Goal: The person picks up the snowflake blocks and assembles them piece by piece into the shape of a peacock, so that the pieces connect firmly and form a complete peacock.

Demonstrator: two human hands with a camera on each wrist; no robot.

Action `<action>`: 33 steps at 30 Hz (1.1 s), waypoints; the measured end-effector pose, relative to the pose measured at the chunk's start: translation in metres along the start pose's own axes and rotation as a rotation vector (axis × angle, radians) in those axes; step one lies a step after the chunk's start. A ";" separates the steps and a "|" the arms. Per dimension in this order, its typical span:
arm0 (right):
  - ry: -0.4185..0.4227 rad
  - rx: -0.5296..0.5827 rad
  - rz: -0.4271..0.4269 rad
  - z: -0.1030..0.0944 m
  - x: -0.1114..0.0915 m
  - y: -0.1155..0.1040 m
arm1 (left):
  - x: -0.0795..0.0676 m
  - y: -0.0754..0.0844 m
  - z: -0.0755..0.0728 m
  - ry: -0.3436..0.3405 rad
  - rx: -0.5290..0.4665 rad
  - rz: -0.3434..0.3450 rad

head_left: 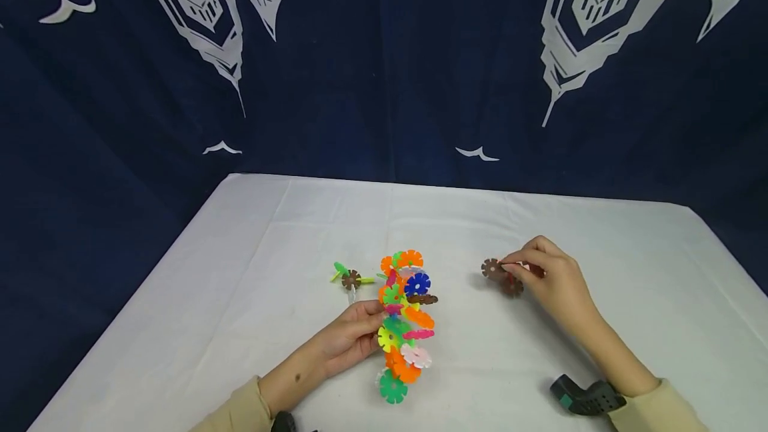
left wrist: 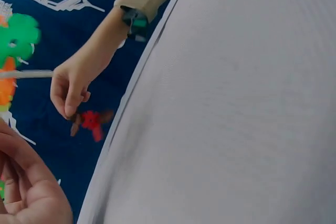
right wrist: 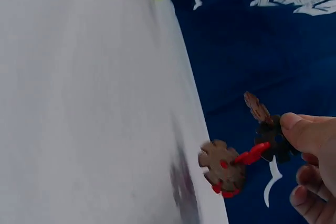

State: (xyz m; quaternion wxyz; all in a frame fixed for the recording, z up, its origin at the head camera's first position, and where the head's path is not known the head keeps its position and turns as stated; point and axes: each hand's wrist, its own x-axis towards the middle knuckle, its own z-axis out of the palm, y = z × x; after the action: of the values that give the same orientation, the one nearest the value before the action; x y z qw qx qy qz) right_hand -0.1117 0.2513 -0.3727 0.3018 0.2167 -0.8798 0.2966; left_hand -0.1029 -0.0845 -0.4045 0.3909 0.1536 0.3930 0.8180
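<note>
A tall stack of joined plastic snowflake discs [head_left: 393,337] in green, orange, yellow, pink, blue and white stands upright near the table's middle. My left hand [head_left: 354,337] grips its left side, fingers partly hidden behind the discs. Off to the right, my right hand [head_left: 549,275] pinches a small cluster of brown and red snowflake discs [head_left: 501,275] between thumb and fingertips. In the right wrist view this cluster [right wrist: 223,163] shows brown discs, a black-looking one at the fingertips and red ones between. It hangs apart from the tall stack.
Behind the left hand sits a small piece with a brown disc [head_left: 351,279] and green and yellow discs; whether it joins the stack I cannot tell. A white cloth covers the table [head_left: 288,219]. A dark blue patterned curtain [head_left: 384,85] hangs behind.
</note>
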 end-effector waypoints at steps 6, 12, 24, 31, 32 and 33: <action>-0.077 0.183 0.104 0.007 -0.007 -0.025 | 0.004 -0.002 -0.001 0.012 0.097 -0.025; -0.103 0.504 0.181 0.025 -0.013 -0.070 | 0.005 -0.004 -0.005 -0.030 0.001 -0.008; -0.014 0.544 0.127 0.031 -0.015 -0.117 | 0.008 -0.012 -0.008 -0.230 -0.128 -0.031; 0.017 0.596 0.081 0.029 -0.014 -0.131 | 0.004 -0.012 -0.006 -0.279 -0.172 -0.004; 0.021 0.596 0.067 0.029 -0.014 -0.132 | 0.004 -0.012 -0.006 -0.274 -0.176 -0.003; 0.026 0.594 0.052 0.029 -0.015 -0.132 | 0.003 -0.012 -0.006 -0.265 -0.181 -0.007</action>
State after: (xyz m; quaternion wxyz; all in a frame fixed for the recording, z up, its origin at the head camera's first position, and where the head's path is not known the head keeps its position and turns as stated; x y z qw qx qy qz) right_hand -0.0388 0.1389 -0.3492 0.2289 0.2693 -0.7556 0.5515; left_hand -0.1021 -0.0802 -0.4179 0.4546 0.2228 0.2631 0.8213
